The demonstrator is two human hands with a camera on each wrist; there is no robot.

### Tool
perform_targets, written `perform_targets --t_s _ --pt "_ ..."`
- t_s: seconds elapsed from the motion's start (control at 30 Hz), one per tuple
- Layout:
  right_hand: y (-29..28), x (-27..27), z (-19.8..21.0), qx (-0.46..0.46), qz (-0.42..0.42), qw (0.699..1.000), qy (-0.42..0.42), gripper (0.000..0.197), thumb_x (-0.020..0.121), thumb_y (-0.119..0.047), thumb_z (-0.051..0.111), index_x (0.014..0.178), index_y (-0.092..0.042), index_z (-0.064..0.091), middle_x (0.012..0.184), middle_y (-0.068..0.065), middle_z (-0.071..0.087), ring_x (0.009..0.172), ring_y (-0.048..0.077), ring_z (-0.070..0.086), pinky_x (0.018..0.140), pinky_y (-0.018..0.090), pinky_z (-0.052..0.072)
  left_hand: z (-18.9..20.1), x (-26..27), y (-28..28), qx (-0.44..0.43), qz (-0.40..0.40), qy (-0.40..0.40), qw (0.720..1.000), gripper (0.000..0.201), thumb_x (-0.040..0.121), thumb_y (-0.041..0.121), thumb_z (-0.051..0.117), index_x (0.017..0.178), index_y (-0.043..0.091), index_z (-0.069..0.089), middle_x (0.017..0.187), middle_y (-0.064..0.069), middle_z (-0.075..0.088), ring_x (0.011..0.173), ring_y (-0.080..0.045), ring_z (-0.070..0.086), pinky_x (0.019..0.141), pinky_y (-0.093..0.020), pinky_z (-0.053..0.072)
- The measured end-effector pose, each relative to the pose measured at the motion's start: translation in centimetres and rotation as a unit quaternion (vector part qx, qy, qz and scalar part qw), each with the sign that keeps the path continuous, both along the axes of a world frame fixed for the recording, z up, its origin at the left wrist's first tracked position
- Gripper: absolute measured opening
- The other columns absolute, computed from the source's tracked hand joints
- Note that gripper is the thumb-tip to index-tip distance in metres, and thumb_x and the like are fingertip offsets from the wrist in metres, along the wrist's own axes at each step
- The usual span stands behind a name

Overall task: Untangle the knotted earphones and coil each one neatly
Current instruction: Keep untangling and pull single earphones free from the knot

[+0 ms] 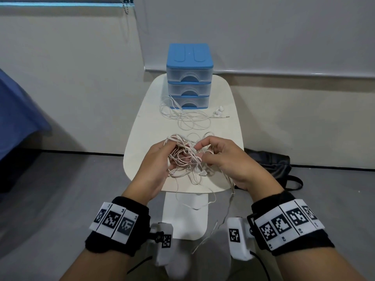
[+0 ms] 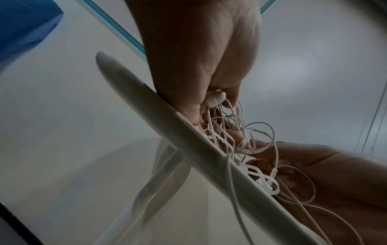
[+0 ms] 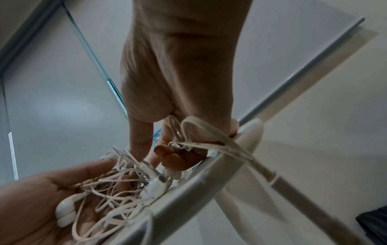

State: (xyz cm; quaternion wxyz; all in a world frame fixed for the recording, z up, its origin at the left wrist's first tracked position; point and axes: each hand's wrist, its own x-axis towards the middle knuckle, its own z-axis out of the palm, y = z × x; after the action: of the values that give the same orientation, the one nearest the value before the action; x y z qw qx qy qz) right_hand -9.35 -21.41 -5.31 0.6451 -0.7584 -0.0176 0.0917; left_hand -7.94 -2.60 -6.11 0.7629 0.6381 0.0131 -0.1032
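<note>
White earphone tangle point(image 1: 185, 159) w/ buds, gripped by left hand point(image 1: 156, 165), right hand point(image 1: 225, 159) pinching cords

Tangle point(image 1: 185, 159) is hiding the left hand point(image 1: 156, 165) fingertips; trailing cable ends point(image 1: 203, 240) are blurring out below the surface point(image 1: 142, 138) edge.

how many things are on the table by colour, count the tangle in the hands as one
white: 2, the knotted earphones and the loose earphone set
blue and clear: 1, the drawer unit
total: 3 on the table
</note>
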Motion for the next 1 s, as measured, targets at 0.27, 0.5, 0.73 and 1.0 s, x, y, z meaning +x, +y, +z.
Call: perform_targets --t_s 0.27,0.5,0.73,1.0 --pt "0.2 0.2 -0.3 -0.030 -0.001 0.999 -0.011 0.003 0.095 -0.010 0.070 0.097 -0.012 0.071 0.069 0.002 0.066 0.055 0.010 0.053 0.054 0.021 0.042 -0.3 0.0 0.2 -0.018 -0.038 -0.017 0.999 0.020 0.103 0.008 0.053 0.103 0.003 0.073 0.090 -0.014 0.072 0.074 -0.017 0.068 0.076 -0.029 0.059" --pt "0.3 0.4 -0.3 -0.026 -0.013 1.000 -0.007 0.004 0.097 -0.014 0.069 0.097 -0.012 0.072 0.079 0.018 0.062 0.061 0.017 0.055 0.054 0.022 0.043 -0.8 0.2 0.4 -0.007 -0.063 -0.048 0.997 0.017 0.094 0.000 0.065 0.110 0.002 0.071 0.094 -0.013 0.073 0.080 -0.019 0.068 0.080 -0.030 0.057" --pt "-0.6 0.0 0.5 -0.067 -0.048 0.997 -0.008 0.012 0.095 -0.016 0.070 0.096 -0.024 0.078 0.078 0.009 0.061 0.071 0.013 0.055 0.072 0.028 0.046 -1.2 0.5 0.4 0.011 -0.057 -0.063 0.996 0.010 0.096 0.013 0.070 0.105 0.012 0.076 0.094 -0.012 0.075 0.080 -0.018 0.066 0.081 -0.035 0.053" --pt "-0.4 -0.6 3.3 -0.325 -0.119 0.927 -0.143 0.019 0.090 -0.029 0.071 0.106 -0.039 0.069 0.126 -0.009 0.043 0.126 0.020 0.037 0.104 0.040 0.033 -1.8 0.7 0.5 0.042 -0.053 -0.098 0.993 0.010 0.097 0.018 0.071 0.089 0.021 0.076 0.080 -0.012 0.068 0.078 -0.023 0.063 0.082 -0.040 0.050"
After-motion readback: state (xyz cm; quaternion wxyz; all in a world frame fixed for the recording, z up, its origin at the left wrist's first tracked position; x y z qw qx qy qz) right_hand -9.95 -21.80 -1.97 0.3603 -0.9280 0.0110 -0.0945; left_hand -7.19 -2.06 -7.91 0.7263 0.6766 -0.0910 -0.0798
